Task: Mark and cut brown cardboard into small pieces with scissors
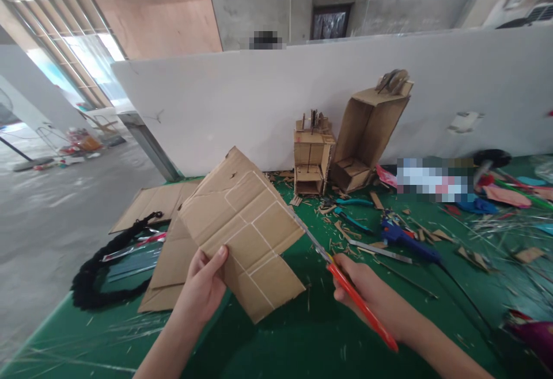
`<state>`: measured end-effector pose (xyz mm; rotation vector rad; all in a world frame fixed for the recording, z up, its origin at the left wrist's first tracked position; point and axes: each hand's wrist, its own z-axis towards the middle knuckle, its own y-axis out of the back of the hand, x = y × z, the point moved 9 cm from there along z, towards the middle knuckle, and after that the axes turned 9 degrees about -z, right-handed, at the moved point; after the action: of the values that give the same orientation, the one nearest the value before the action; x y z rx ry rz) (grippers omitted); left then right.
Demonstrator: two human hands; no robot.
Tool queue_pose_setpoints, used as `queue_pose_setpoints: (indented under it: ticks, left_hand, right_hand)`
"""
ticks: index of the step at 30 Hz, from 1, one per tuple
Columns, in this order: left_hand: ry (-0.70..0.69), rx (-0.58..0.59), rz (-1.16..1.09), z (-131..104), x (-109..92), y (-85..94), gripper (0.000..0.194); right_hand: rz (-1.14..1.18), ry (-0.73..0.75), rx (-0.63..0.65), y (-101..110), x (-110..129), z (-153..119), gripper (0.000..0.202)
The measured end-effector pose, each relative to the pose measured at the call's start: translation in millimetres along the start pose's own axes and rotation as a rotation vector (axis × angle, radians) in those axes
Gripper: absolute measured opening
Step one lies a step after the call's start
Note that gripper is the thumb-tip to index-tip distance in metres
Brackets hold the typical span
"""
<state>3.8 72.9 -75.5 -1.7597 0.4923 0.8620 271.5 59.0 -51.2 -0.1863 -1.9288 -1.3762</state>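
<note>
A brown cardboard sheet [242,223] with white lines drawn on it is held up above the green table. My left hand [208,278] pinches its lower left edge, thumb on top. My right hand [367,290] is closed round red-handled scissors [356,301]. Their blades point up and left and meet the sheet's right edge; the blade tips are partly hidden there. A step-shaped notch shows in the sheet's lower right side.
Two cardboard structures [309,163] [374,131] stand by the white partition [216,114]. On the green table [319,333] lie teal pliers [352,220], a blue glue gun [408,241], a metal strip [380,251], a black fuzzy loop [88,275], more cardboard [166,269] and scraps.
</note>
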Motion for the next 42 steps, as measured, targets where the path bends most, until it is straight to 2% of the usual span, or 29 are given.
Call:
queue_pose_setpoints:
  ticks: [6,13,18,22,29,34,42]
  left_hand:
    - [0.0,-0.014,0.032,0,-4,-2.1,0.03]
    - [0.014,0.036,0.048,-6,-4,-6.8,0.034]
    - [0.011,0.046,0.057,-8,-4,-8.3,0.036]
    - [0.001,0.054,0.059,-9,-5,-10.3,0.04]
    - [0.006,0.021,0.072,-10,1,-8.7,0.032]
    - [0.004,0.021,0.09,-7,-1,-9.0,0.031]
    - [0.057,0.05,0.097,-12,10,-12.2,0.042]
  right_hand:
    - [-0.116,-0.018,-0.02,-2,-1,0,0.022]
    - [-0.107,0.094,-0.059,2,5,-10,0.031]
    - [-0.199,0.022,-0.085,0,-4,-8,0.033]
    - [-0.3,-0.036,-0.097,1,-7,-3,0.024]
    - [-0.369,-0.052,-0.142,2,-7,0,0.019]
    - [-0.367,-0.022,-0.192,7,-7,-1,0.02]
    - [-0.201,0.038,-0.103,6,-5,-8,0.03]
